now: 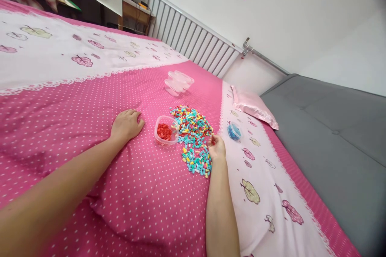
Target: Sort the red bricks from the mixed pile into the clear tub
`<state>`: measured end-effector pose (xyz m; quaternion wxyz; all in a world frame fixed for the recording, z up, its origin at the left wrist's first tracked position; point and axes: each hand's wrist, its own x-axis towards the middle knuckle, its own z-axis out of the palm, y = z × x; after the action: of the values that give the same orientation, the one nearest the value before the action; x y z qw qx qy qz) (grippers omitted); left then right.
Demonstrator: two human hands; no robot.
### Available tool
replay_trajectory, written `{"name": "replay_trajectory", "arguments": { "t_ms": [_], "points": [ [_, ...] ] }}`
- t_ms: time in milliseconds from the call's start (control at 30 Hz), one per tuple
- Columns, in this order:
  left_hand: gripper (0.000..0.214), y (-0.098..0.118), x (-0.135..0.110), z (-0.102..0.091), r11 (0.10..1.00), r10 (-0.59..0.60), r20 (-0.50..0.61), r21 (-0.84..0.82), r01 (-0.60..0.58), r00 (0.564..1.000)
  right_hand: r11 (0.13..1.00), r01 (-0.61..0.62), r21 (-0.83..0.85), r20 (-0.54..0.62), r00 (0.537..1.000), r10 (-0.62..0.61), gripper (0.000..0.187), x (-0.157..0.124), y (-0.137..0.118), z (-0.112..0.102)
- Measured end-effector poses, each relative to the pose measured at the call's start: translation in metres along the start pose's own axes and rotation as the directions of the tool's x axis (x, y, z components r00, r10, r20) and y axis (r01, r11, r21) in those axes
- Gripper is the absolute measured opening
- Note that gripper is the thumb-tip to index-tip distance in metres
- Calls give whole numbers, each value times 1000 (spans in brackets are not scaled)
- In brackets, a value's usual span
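My left hand (127, 125) rests palm down on the pink dotted bedspread, fingers stretched out, with nothing in it. Right of it stands a clear plastic tub (166, 141) with small red building bricks (164, 131) inside. Beside the tub spreads a loose pile of small mixed-colour bricks (193, 126), mostly turquoise, red and yellow. At the right edge of this pile my right hand (217, 147) has its fingers curled in a pinch, and red bricks (214, 141) show at the fingertips; how many is too small to tell.
A lidded-looking clear tub (234, 131) with blue pieces sits right of my right hand. Beyond the pile lie several stacked clear containers or lids (178, 82). A pink pillow (255, 106), grey padded headboard (328, 128) and metal rail (193, 28) border the bed.
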<state>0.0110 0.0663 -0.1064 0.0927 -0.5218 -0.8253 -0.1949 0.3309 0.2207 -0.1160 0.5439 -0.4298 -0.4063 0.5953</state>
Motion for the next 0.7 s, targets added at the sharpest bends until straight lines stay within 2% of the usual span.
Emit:
{"name": "replay_trajectory", "arguments": {
  "t_ms": [100, 167, 267, 400, 500, 567, 600, 700],
  "points": [
    [50, 0, 0, 0, 1000, 0, -1, 2, 0, 1000, 976, 6, -218, -36, 999, -14, 26, -3, 11, 7],
    [49, 0, 0, -1, 1000, 0, -2, 4, 0, 1000, 904, 44, -426, -53, 996, -74, 36, -4, 16, 10],
    [50, 0, 0, -1, 1000, 4, 3, 4, -4, 1000, 764, 76, -641, -59, 987, -147, 45, -2, 20, 9],
    [51, 1, -1, -1, 1000, 6, 1, -11, -6, 1000, 612, 117, -782, -5, 981, -194, 38, -3, 15, 8],
    [51, 0, 0, 0, 1000, 6, -2, -18, -6, 1000, 563, 141, -814, 26, 978, -207, 29, -6, 13, 9],
    [51, 0, 0, 0, 1000, 4, -2, -18, -4, 1000, 587, 128, -800, 12, 980, -199, 26, -8, 14, 11],
    [51, 0, 0, 0, 1000, 3, -2, -16, -3, 1000, 629, 113, -769, -5, 983, -183, 25, -8, 14, 13],
    [51, 0, 0, 1, 1000, 5, -9, -6, -5, 1000, 829, 35, -559, -71, 993, -90, 24, -9, 13, 16]
  ]
}}
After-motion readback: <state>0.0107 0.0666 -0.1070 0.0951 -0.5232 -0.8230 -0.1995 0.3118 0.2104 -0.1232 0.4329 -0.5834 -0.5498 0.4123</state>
